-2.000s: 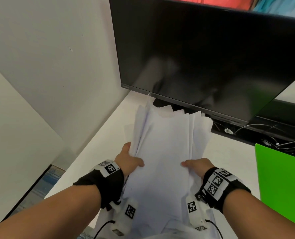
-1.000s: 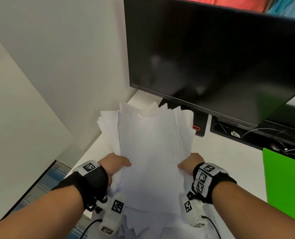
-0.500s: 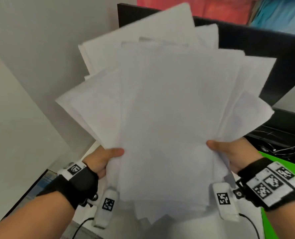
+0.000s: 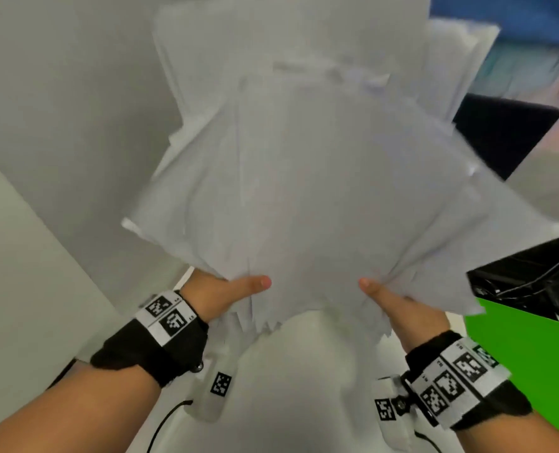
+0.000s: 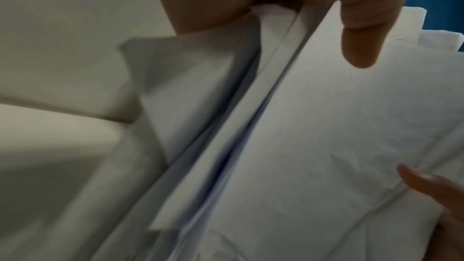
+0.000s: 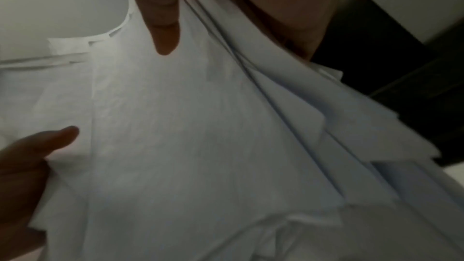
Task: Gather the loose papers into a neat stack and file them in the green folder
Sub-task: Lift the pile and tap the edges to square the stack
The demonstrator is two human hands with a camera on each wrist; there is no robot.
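Observation:
A fanned, uneven bundle of white papers (image 4: 320,178) stands upright in the air in front of me, blocking most of the head view. My left hand (image 4: 226,294) grips its lower left edge, thumb on the near face. My right hand (image 4: 392,304) grips the lower right edge the same way. The left wrist view shows the sheets' edges (image 5: 251,146) splayed apart under my left thumb (image 5: 361,43). My right thumb (image 6: 164,33) presses the papers (image 6: 200,126) in the right wrist view. The green folder (image 4: 526,364) lies on the desk at the right.
A black monitor (image 4: 500,135) stands behind the papers, with dark cables and equipment (image 4: 533,282) at the right beside the folder. The white desk (image 4: 304,387) lies below my hands. A pale wall (image 4: 59,109) closes the left side.
Both hands have lifted the papers off the desk and tipped them upright. Since half a second ago the bundle has risen higher and my thumbs have moved closer together along its lower edge.

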